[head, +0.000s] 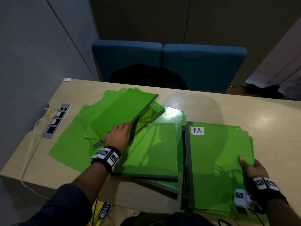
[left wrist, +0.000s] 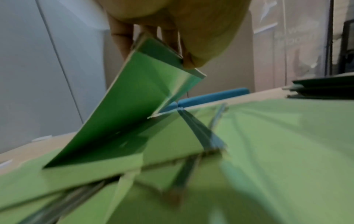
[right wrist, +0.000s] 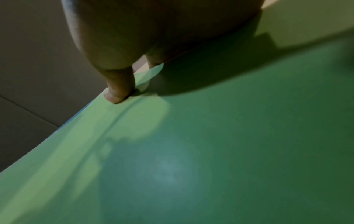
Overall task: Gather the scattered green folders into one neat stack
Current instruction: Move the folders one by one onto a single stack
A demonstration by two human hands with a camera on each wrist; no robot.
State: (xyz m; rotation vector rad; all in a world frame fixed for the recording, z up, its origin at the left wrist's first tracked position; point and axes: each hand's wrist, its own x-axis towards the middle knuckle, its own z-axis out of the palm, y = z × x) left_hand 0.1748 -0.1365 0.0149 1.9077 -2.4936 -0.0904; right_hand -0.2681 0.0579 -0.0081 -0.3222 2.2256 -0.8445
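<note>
The left hand [head: 117,139] pinches one lifted folder [head: 123,111] at frame centre; it could slip. The right hand [head: 254,168], thumb on top, holds the stack [head: 218,160] at lower right.

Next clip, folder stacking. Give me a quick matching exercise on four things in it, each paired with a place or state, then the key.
1. left hand
2. right hand
3. H.R label
4. blue chairs

A. behind the table's far edge
B. thumb on the right stack's top folder
C. lifting a folder by its near edge
D. far left corner of the right stack's top folder

Pairs: 1-C, 2-B, 3-D, 4-A
</note>
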